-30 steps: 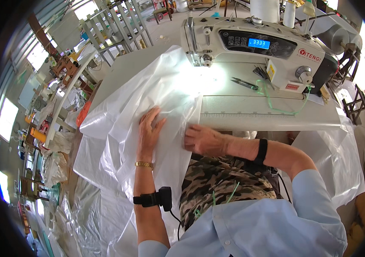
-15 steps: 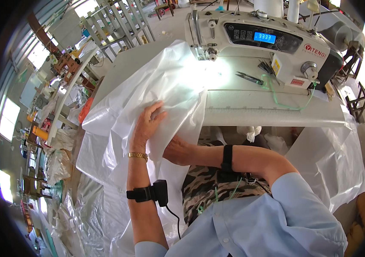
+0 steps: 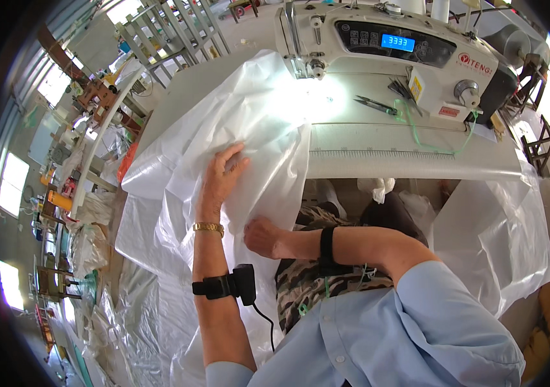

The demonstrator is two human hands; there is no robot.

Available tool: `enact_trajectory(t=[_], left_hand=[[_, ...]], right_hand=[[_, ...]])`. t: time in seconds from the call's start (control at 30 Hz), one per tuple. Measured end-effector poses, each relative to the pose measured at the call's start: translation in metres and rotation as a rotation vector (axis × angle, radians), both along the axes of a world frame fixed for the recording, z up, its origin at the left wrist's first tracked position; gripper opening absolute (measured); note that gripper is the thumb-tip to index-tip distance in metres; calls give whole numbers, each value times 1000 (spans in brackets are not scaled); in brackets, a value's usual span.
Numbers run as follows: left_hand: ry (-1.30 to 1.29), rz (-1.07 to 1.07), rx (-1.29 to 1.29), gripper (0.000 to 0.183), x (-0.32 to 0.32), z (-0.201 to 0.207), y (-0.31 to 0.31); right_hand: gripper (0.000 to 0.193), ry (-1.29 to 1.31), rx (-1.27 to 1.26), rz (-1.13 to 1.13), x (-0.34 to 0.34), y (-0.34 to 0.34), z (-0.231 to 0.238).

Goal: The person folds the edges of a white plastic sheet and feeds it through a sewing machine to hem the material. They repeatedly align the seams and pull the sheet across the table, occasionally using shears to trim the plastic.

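A large translucent white plastic sheet (image 3: 272, 171) runs from under the needle area of a sewing machine (image 3: 436, 77), over the table's front edge and down at my left. My left hand (image 3: 222, 182) lies on the sheet, open, with thumb and fingers apart. Lower and to its right, my right hand (image 3: 262, 238) is closed in a fist against the sheet, gripping a fold of it by the lap; its fingertips are mostly hidden. Lamp glare washes out the stitching spot.
Thread snips (image 3: 376, 105) and a looped green thread (image 3: 426, 149) lie on the table (image 3: 378, 164) right of the needle. More plastic sheet (image 3: 494, 238) hangs at the right. Further left stand a metal rack (image 3: 172, 39) and a cluttered bench (image 3: 104, 138).
My right hand has come out from behind the sheet's fold and now shows as a fist in front of it. The left hand stays nearly in place. The view has shifted slightly.
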State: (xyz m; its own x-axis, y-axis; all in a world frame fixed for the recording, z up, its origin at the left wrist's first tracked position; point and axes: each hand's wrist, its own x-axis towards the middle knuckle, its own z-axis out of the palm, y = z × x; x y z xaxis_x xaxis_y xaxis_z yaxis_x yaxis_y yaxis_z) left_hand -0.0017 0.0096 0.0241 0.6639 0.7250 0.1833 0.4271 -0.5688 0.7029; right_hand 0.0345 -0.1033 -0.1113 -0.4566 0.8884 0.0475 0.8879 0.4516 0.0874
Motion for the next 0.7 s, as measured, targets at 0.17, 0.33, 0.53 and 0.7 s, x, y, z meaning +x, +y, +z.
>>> enact_trajectory(t=[0.17,0.33,0.53,0.7], left_hand=[[-85,-30,-84,40,-3,-7,3],[-41,-29,32,40,-9,-14,11],[-63,-52,-16,41,-4,-2,2],[19,-15,108,41,-3,-2,0]], right_hand=[[12,425,205,185,3,-19,-6],[19,32,-136,131,28,-54,33],[24,-235,287,40,42,-26,19],[29,-20,359,51,29,6,-9]])
